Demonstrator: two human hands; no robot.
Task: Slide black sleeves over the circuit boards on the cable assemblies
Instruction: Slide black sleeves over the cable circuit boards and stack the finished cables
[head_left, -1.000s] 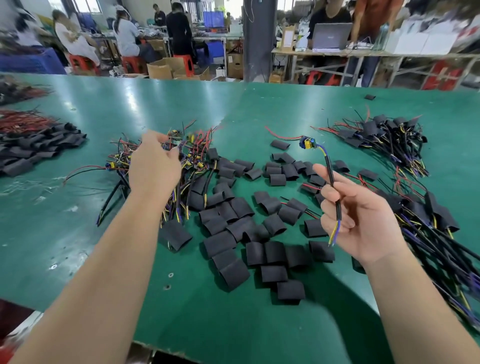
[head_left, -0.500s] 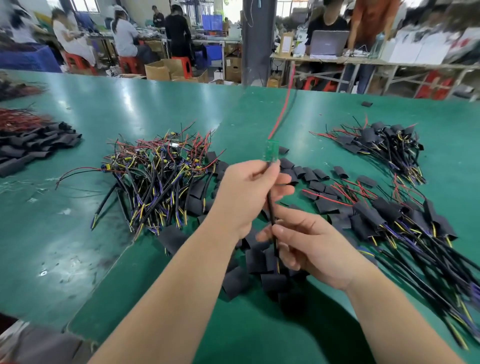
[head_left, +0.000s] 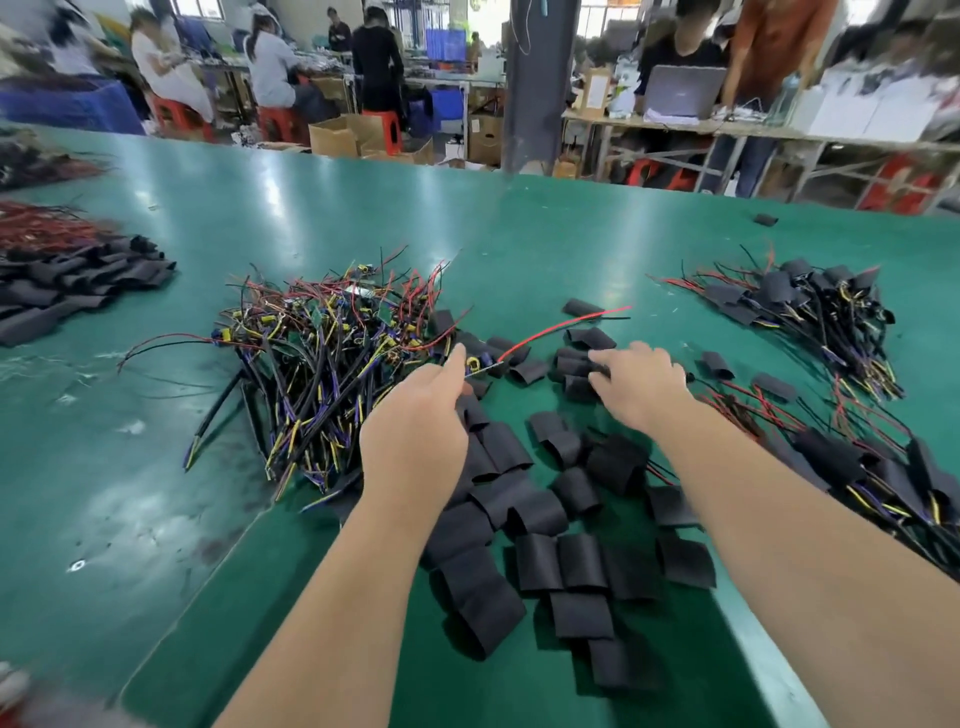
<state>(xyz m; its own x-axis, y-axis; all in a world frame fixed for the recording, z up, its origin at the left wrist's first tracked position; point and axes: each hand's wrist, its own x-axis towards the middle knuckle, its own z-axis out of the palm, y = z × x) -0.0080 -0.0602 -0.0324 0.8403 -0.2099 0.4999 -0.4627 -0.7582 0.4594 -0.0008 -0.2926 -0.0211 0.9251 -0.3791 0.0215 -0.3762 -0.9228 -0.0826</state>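
Plainly pinching a cable assembly at the fingertips of the left hand, with its red lead running out beyond the grip, up and to the right, over the green table. Just right of that grip, resting the right hand with fingers bent down onto a cluster of black sleeves; hard to say whether clasping one or merely touching. Nearer than both hands, under and between the forearms, more loose sleeves, lying flat and scattered. Left of the left-hand grip, close by, a tangled heap of bare assemblies with black, yellow, purple and red wires. Right of the right hand, sleeved assemblies lying side by side; beyond those, well apart, another sleeved bunch. Far left of the grip, a separate stack of sleeves.
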